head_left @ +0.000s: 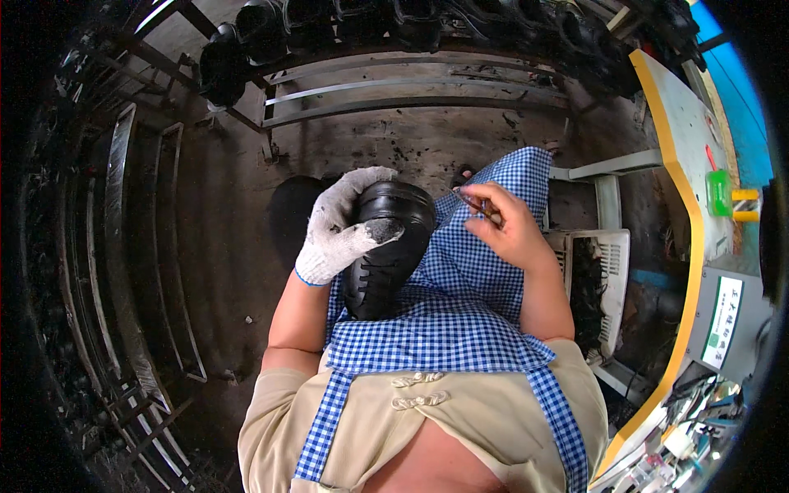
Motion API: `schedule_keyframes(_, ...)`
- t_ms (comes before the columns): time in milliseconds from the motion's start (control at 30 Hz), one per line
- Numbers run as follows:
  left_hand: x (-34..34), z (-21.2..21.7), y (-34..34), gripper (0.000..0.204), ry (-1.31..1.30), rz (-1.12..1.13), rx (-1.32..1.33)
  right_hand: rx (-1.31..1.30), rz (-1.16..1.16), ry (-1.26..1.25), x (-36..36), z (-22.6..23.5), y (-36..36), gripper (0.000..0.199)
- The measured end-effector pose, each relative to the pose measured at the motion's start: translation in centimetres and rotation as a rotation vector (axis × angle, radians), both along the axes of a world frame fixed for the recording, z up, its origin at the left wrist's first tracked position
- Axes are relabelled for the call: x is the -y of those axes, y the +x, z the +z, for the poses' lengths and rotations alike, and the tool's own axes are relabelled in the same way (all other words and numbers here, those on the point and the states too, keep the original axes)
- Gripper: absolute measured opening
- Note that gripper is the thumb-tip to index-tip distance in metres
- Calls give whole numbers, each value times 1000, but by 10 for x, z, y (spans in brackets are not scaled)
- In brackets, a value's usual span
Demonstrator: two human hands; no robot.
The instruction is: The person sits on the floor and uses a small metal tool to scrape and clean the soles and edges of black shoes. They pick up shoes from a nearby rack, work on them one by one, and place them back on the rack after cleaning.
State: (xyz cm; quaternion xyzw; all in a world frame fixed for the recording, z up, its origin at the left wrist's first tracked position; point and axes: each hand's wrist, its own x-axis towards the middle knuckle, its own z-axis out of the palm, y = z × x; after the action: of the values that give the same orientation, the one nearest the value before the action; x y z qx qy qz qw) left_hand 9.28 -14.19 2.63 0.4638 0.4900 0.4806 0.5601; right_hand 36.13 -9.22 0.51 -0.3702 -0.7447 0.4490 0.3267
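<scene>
Grips forward-pointing shoe [386,264] in left hand [335,223]; pinches tool [471,200] in right hand [515,226], aimed left, just right of toe [399,207], not touching.

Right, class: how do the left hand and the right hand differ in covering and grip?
The left hand wears a whitish knit glove; the right hand is bare. The left hand spreads around a black lace-up shoe; the right hand pinches a small, slim tool. Both hands are holding something.
</scene>
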Motion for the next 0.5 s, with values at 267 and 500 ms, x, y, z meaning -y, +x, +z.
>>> schedule_keyframes(267, 0, -6, -9, 66, 168, 89, -54, 16, 20, 54, -2, 5, -3, 41)
schedule_keyframes(500, -7, -35, -59, 49, 122, 653, 574, 129, 56, -19, 14, -32, -15, 55)
